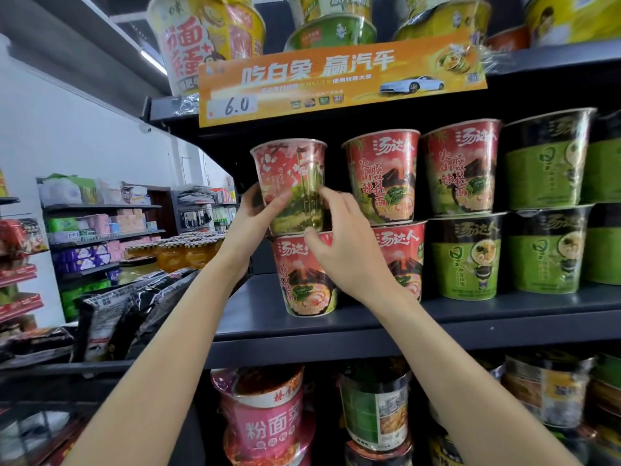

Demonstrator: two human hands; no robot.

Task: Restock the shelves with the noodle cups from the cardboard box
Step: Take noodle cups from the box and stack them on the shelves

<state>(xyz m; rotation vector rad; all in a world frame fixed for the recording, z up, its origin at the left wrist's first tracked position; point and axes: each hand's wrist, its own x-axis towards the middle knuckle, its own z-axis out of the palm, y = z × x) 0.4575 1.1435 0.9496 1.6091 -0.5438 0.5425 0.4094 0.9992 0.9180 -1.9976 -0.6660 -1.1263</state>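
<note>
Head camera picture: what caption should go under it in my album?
Both hands, left hand and right hand, set a red noodle cup atop another cup.

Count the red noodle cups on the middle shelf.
5. Top row: the cup both hands hold, then two to its right. Bottom row: one under the held cup, one partly behind the right forearm. More may hide behind.

Both bare arms reach up toward twelve o'clock. The left hand (250,213) curls its fingers inward at ten o'clock; the right hand (342,243) pinches with thumb and fingertips beside it.
</note>
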